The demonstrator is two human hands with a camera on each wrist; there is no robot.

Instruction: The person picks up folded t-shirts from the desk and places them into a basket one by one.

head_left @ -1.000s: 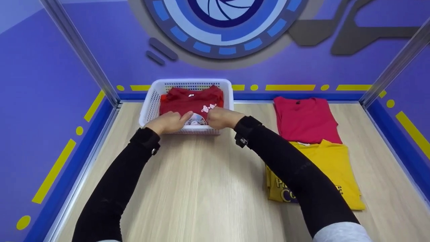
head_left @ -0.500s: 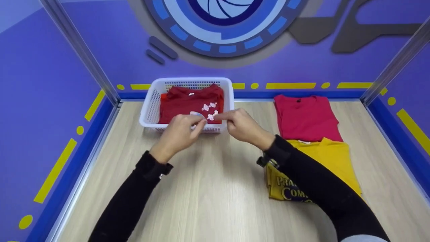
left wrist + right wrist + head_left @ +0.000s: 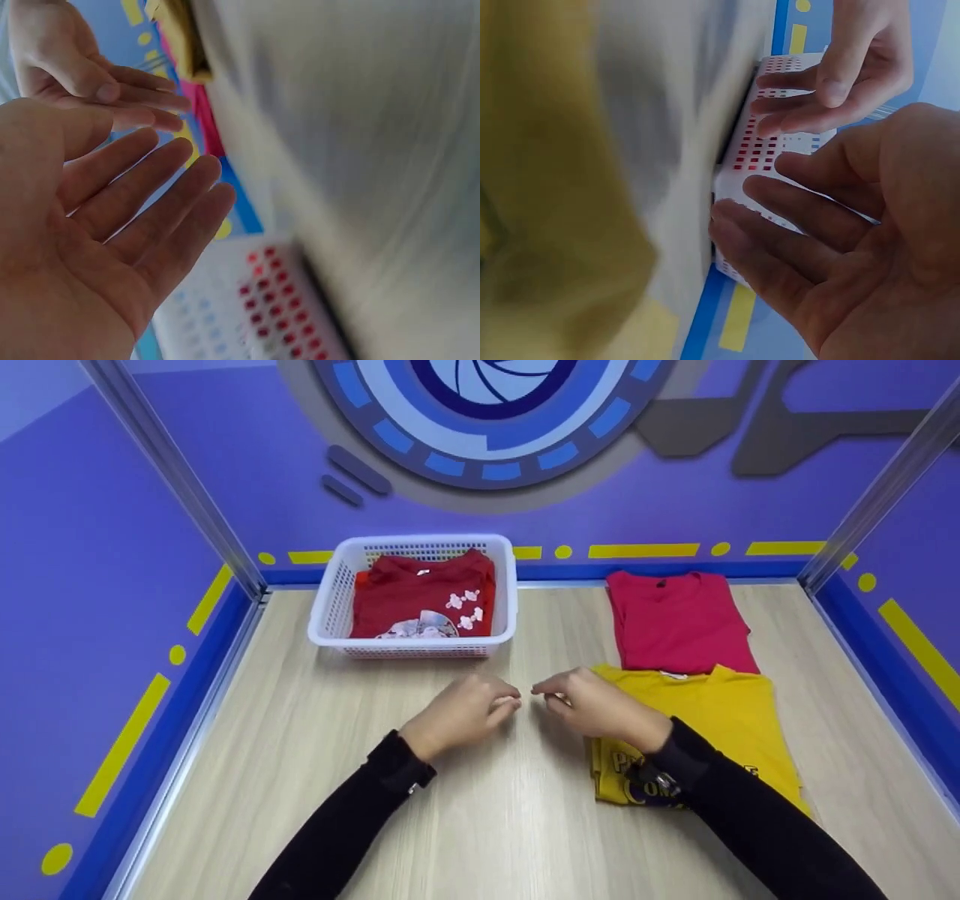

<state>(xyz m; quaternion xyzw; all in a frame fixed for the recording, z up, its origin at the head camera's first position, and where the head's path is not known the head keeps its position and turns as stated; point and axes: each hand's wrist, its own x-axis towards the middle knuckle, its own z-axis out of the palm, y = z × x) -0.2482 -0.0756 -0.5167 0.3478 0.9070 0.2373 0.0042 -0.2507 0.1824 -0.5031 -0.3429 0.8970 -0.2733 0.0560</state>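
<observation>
My left hand (image 3: 463, 714) hovers above the table's middle, fingers relaxed and apart, holding nothing. Facing it, my right hand (image 3: 604, 709) is likewise free, just left of the folded yellow T-shirt (image 3: 727, 709) and partly over its edge in the head view. Both palms and loosely spread fingers show in the wrist views. A folded dark red T-shirt (image 3: 394, 596) with pink flower prints and a picture lies inside the white perforated basket (image 3: 412, 643). Orange-red cloth (image 3: 361, 579) peeks out beneath it. My right forearm hides part of the yellow shirt's lettering.
A folded crimson T-shirt (image 3: 679, 622) lies at the back right, its lower edge meeting the yellow one. The basket stands near the purple back wall (image 3: 540, 517). Side walls with metal corner posts enclose the wooden table (image 3: 337, 780).
Both hands have come away from the basket and the dark red shirt, moving back toward me and to the right. The shirt stays lying in the basket, its picture now uncovered.
</observation>
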